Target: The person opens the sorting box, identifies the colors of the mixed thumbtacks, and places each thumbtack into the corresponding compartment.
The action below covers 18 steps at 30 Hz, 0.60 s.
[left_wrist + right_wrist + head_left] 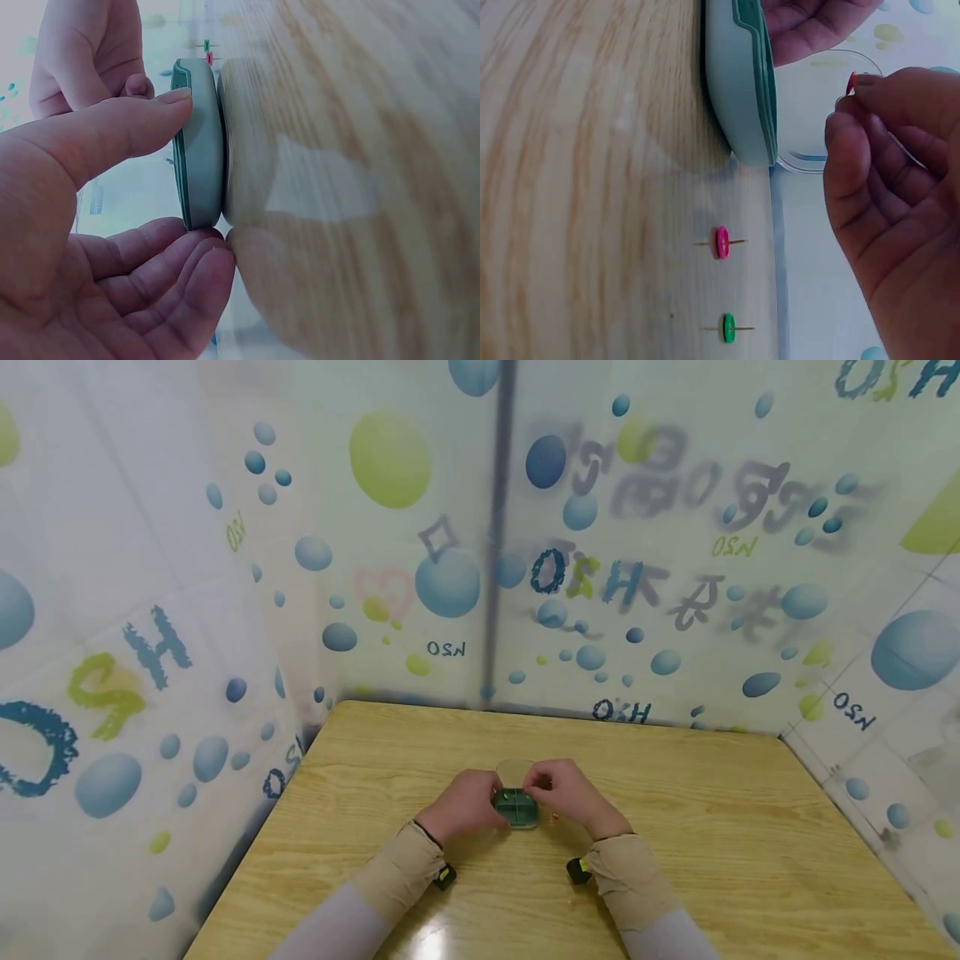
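Observation:
A small green compartment box point(516, 812) sits on the table with its clear lid point(804, 112) raised at the far side. Thumb and fingers of my left hand point(467, 806) grip the box by its left side, thumb along the rim in the left wrist view. Over the box's right rear edge is my right hand point(570, 789). Between its thumb and forefinger it pinches a red thumbtack point(851, 84), mostly covered by the fingertips. A pink thumbtack point(722, 243) and a green thumbtack point(729, 328) lie on the table to the right of the box, pins up.
The wood-grain table point(712, 827) spreads around both hands. Printed curtains point(420, 568) with bubbles and lettering stand along its back and sides. A small black device point(445, 877) is strapped at the left wrist, and another black device point(577, 871) at the right.

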Each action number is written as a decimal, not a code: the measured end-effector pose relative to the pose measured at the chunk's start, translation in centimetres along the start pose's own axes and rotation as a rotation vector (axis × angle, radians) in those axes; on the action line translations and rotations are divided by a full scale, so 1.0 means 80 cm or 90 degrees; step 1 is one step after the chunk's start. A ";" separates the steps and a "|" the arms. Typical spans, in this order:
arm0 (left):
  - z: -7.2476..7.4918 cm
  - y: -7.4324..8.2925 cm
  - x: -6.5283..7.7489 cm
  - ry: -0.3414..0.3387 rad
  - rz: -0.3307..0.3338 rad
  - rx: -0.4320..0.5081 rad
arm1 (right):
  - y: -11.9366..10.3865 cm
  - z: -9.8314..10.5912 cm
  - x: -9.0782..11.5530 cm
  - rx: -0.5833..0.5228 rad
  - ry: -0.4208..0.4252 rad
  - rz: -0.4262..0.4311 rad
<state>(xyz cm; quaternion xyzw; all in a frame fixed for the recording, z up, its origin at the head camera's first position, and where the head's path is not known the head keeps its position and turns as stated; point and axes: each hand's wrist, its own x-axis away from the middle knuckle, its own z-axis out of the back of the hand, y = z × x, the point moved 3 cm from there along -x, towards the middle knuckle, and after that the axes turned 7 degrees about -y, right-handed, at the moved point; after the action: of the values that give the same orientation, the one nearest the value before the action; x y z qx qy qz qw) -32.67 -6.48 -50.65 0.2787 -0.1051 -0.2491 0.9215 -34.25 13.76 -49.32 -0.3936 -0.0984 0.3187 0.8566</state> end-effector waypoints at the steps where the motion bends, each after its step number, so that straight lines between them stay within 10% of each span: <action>1: 0.000 0.000 0.000 -0.001 0.001 0.000 | 0.000 0.000 0.000 0.008 0.000 -0.005; 18: -0.003 0.001 -0.001 -0.001 0.009 -0.006 | 0.003 -0.021 -0.012 0.163 0.084 -0.131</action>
<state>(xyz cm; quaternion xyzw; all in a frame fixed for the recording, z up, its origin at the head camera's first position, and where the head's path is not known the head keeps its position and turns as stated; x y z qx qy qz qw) -32.67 -6.29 -50.81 0.2731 -0.1070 -0.2431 0.9246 -34.39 12.20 -50.54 -0.2894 -0.0402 0.2128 0.9324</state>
